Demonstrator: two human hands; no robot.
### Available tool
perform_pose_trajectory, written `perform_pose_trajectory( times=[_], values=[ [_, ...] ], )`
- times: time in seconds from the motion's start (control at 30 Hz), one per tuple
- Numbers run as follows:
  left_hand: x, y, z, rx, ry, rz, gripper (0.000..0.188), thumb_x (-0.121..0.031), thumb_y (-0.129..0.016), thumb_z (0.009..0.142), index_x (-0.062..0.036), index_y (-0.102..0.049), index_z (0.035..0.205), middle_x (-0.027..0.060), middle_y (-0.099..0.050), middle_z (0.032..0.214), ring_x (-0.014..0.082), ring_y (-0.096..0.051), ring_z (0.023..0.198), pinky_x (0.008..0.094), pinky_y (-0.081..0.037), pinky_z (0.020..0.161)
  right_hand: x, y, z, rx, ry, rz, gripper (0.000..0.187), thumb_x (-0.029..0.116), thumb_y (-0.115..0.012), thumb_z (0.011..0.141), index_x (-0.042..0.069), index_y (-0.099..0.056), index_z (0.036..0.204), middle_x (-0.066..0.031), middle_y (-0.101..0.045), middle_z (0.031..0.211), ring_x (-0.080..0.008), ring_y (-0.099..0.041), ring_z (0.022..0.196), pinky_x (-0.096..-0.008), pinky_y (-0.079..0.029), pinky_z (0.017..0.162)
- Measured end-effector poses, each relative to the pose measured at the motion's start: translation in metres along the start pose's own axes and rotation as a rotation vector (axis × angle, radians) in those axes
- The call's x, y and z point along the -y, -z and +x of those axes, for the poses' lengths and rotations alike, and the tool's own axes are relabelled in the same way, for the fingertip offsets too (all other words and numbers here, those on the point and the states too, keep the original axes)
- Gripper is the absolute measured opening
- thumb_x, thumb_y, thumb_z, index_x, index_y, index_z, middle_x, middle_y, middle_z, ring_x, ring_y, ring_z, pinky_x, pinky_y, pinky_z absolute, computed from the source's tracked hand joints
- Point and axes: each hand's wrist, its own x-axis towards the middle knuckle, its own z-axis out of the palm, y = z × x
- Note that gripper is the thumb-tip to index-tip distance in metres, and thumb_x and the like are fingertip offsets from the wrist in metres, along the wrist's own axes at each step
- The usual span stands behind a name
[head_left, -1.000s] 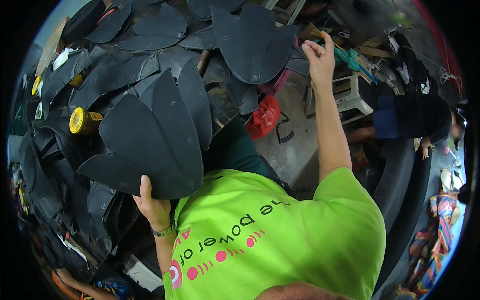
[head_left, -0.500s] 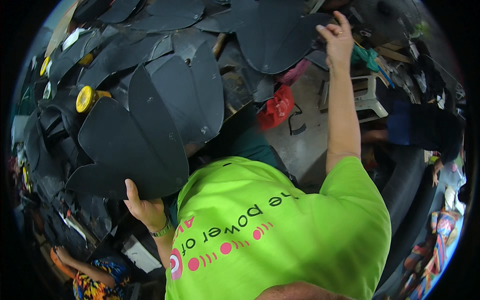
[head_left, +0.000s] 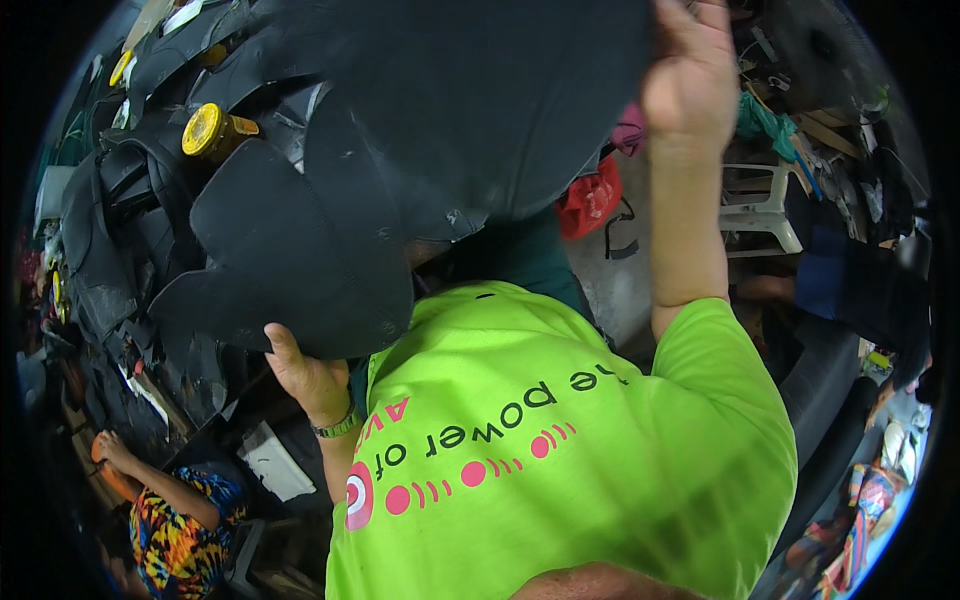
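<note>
My left hand [head_left: 312, 386] gripped a black panel [head_left: 300, 250] on my side of the yellow tub [head_left: 205, 131]. Right of the tub, my blurred right hand [head_left: 690, 92], hold unclear, met a larger panel [head_left: 490, 100]; a slack pinch risked dropping it.

A pale plastic stool [head_left: 760, 217] rests on a grey floor [head_left: 624, 290], with strips of board [head_left: 828, 135] and mixed clutter [head_left: 872, 200] beyond it, while bright bluish light [head_left: 907, 500] lines the far right edge.
</note>
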Motion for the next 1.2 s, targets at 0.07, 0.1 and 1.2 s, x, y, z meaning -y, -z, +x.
perform_pose_trajectory(
  times=[0.07,0.1,1.2],
  values=[
    [0.005,0.002,-0.006,0.089,0.008,-0.005,0.064,-0.048,-0.055,0.100,-0.0018,-0.044,0.143,0.0112,-0.051,0.145,0.0229,-0.052,0.128,0.0399,-0.038,0.111,-0.031,-0.026,-0.024,0.053,-0.116,0.019,0.051,-0.011,-0.063,0.084,0.008,-0.055,0.131,-0.0026,-0.060,0.097,-0.0126,-0.057,0.086,-0.0251,-0.049,0.081],
    [0.005,0.002,-0.010,0.181,0.020,-0.080,0.067,-0.050,-0.055,0.099,-0.0017,-0.041,0.145,0.0111,-0.049,0.147,0.0230,-0.051,0.129,0.0397,-0.037,0.112,-0.045,-0.037,-0.037,0.195,-0.147,0.081,0.054,-0.004,-0.075,0.079,0.009,-0.057,0.128,-0.0012,-0.064,0.086,-0.0103,-0.061,0.081,-0.0253,-0.050,0.078],
    [-0.020,0.013,0.001,-0.168,-0.226,0.076,0.048,-0.020,-0.060,0.093,0.0030,-0.051,0.134,0.0135,-0.061,0.126,0.0220,-0.061,0.111,0.0362,-0.048,0.097,-0.072,0.007,-0.083,0.081,-0.450,-0.220,0.070,-0.009,-0.066,0.081,0.011,-0.043,0.143,-0.0006,-0.057,0.091,-0.0056,-0.052,0.074,-0.0187,-0.041,0.063]
  ],
)
